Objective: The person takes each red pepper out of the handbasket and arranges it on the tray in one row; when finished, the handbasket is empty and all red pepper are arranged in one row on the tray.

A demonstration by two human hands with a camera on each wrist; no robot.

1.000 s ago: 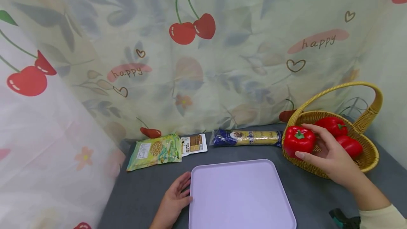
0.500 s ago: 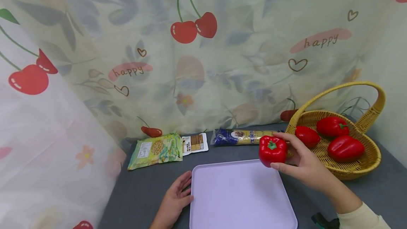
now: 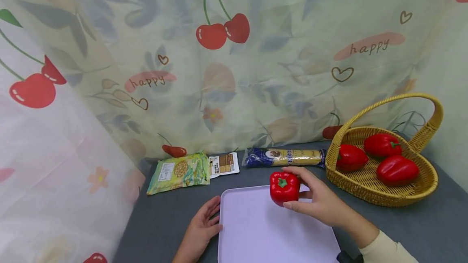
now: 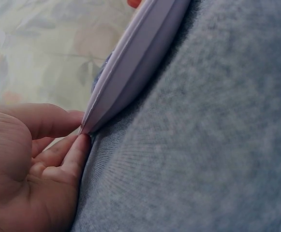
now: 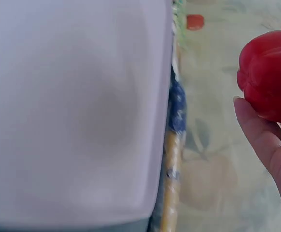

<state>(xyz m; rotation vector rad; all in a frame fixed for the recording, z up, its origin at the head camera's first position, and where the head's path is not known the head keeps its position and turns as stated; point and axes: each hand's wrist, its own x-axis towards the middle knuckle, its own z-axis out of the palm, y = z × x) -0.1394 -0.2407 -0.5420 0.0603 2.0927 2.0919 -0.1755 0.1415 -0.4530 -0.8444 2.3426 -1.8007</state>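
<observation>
My right hand (image 3: 317, 198) grips a red bell pepper (image 3: 284, 189) between thumb and fingers, its green stem facing up. The pepper is held above the far part of a pale purple tray (image 3: 256, 230), with a soft shadow beneath. In the right wrist view the bell pepper (image 5: 271, 77) shows at the right, the thumb on its lower side. At the tray's left side, my left hand (image 3: 201, 226) holds the edge. Close up in the left wrist view, thumb and fingertips (image 4: 75, 150) pinch the tray's rim (image 4: 125, 72).
A wicker basket (image 3: 384, 196) with an arched handle stands at the right, with three red peppers (image 3: 397, 171) inside. Along the back lie a green-yellow packet (image 3: 179, 173), a small brown-white pouch (image 3: 224, 164) and a long blue-gold package (image 3: 285, 157). Behind them hangs a patterned cloth (image 3: 256, 92).
The right hand has lifted the bell pepper away from the basket and carried it left over the tray. The left hand stays at the tray's edge.
</observation>
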